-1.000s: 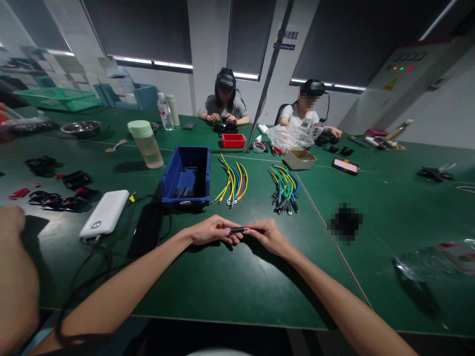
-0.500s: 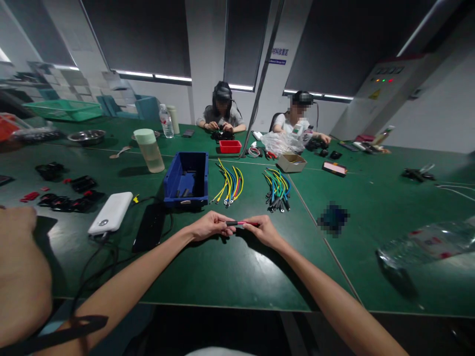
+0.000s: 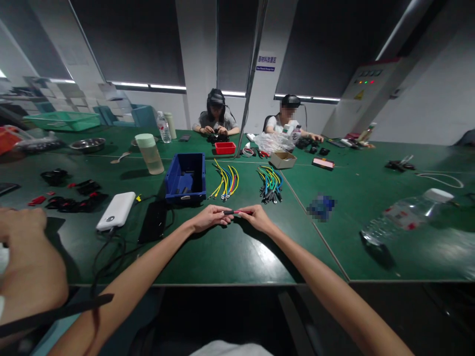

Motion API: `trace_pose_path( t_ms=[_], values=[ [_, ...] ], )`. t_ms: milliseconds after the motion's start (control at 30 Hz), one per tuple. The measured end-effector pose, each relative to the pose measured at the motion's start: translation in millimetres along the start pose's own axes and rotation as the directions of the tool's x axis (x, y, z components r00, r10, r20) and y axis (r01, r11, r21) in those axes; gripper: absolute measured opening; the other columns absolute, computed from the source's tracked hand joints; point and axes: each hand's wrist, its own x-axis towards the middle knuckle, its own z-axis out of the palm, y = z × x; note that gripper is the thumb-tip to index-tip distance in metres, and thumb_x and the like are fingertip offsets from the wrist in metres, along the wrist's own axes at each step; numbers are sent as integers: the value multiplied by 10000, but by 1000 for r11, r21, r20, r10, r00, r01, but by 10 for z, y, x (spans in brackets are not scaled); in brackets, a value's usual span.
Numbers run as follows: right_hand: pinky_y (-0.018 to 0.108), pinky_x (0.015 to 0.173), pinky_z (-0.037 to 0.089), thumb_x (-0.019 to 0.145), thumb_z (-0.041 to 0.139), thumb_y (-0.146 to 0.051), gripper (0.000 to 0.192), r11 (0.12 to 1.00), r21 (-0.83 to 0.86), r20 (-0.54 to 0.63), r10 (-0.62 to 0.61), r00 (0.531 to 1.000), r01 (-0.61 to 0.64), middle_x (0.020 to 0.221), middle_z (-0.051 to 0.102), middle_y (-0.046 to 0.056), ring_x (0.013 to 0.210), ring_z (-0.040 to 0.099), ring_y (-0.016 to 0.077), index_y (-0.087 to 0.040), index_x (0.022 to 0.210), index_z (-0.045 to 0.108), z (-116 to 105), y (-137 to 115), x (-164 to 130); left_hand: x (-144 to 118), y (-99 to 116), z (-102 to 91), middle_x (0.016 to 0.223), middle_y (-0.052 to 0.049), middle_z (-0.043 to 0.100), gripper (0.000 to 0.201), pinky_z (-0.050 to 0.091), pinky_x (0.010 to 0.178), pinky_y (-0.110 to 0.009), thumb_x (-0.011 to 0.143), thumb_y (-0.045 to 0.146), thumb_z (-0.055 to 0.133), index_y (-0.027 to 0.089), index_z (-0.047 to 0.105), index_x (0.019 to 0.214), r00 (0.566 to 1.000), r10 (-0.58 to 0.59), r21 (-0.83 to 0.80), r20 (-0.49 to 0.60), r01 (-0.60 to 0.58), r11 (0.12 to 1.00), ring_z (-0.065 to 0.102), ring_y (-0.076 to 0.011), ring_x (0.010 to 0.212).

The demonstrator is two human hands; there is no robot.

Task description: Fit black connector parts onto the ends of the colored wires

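1. Head view, hands: the left hand and right hand meet just above the green counter, each with its fingers pinched shut on one end of a short red wire with a dark tip, held level between them.
2. Head view, risk: the grip is fingertip-only on a thin piece, so in my judgement it could slip and drop to the counter, or bend if the hands push unevenly.
3. Head view, risk: the black cables trailing from the white power bank lie close to the left forearm and could snag.
4. Head view, containers: the blue bin holds a few dark parts; their kind is too small to tell.
5. Head view, containers: the small cardboard box and red tray sit farther back, contents unclear; a pale cup stands left of the bin.
6. Head view, loose bundles: yellow wires and green-blue wires lie beyond the hands.
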Motion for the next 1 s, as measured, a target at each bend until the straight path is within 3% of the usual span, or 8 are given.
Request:
trace_pose_path(
  t_ms=[433, 600, 767, 867, 1000],
  values=[
    [214, 513, 292, 828, 532, -448, 407, 998, 7, 31, -65, 997, 65, 628, 608, -9, 533, 421, 93, -134, 989, 736, -6, 15, 3, 7, -66, -4, 1055, -175, 655, 448, 477, 833, -311, 788, 281, 696, 65, 593, 1166, 1000, 20, 84, 7, -20, 996, 635, -171, 888],
    [212, 490, 306, 794, 570, -435, 381, 1000, 14, 1, -19, 1000, 19, 617, 613, 4, 514, 438, 89, -120, 920, 743, -8, 30, 21, 21, -66, -11, 1118, -199, 632, 421, 482, 856, -320, 823, 216, 651, 51, 562, 1200, 1000, 17, 61, 6, -17, 998, 638, -182, 922],
    [203, 441, 374, 745, 606, -359, 308, 956, 272, -87, 140, 986, -112, 536, 569, -22, 442, 491, 91, -121, 928, 674, -17, 88, 27, 48, -48, 9, 1102, -210, 639, 365, 502, 813, -309, 843, 139, 587, 44, 554, 1194, 997, 16, 32, -72, -14, 999, 651, -165, 852],
    [206, 434, 418, 684, 671, -361, 299, 896, 431, -150, 188, 970, -107, 587, 609, -12, 464, 553, 108, -146, 885, 618, -30, 136, 38, 52, -47, 41, 1097, -207, 641, 334, 515, 778, -306, 850, 106, 537, 38, 555, 1176, 994, 21, 45, -105, -16, 999, 652, -158, 828],
    [201, 431, 433, 648, 721, -411, 374, 864, 495, -193, 210, 958, -90, 622, 634, 11, 505, 595, 122, -145, 879, 597, -58, 162, 45, 50, -71, 89, 1013, -184, 664, 313, 524, 703, -292, 848, 123, 527, 41, 552, 1149, 985, 53, 102, -164, -37, 994, 647, -145, 758]
  ],
)
